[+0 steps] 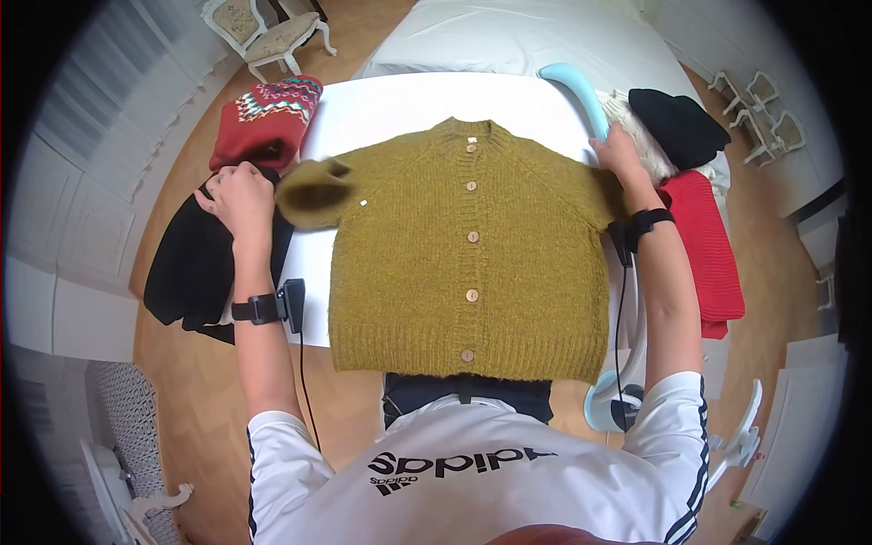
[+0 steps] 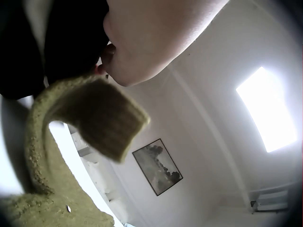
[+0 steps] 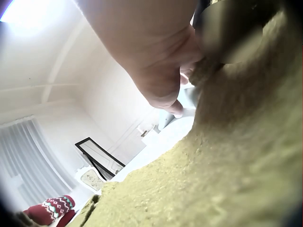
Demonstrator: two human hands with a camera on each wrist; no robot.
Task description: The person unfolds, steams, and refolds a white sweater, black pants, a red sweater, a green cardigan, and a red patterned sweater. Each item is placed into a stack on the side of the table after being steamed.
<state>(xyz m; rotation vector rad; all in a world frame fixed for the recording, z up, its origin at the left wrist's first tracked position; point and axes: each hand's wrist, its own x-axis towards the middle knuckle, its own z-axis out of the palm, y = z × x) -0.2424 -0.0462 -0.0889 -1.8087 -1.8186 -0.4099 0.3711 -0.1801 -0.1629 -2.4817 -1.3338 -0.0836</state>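
A mustard-green knitted cardigan (image 1: 472, 263) lies buttoned, front up, across the white table. Its left-side sleeve (image 1: 313, 193) bends up with the cuff gaping, blurred in the head view; the left wrist view shows the ribbed cuff (image 2: 113, 123) close up. Beside that cuff, my left hand (image 1: 241, 195) rests on a folded black garment (image 1: 195, 263), its fingertips partly hidden. My right hand (image 1: 622, 150) grips the lower end of a light blue curved handle (image 1: 581, 91) past the other sleeve. In the right wrist view its thumb (image 3: 173, 109) points down near the pale blue piece.
A folded red patterned sweater (image 1: 263, 123) lies at the back left. On the right are a white knit (image 1: 636, 136), a black folded garment (image 1: 677, 127) and a red ribbed knit (image 1: 704, 254). A light blue round base (image 1: 601, 404) with a pale tube stands front right.
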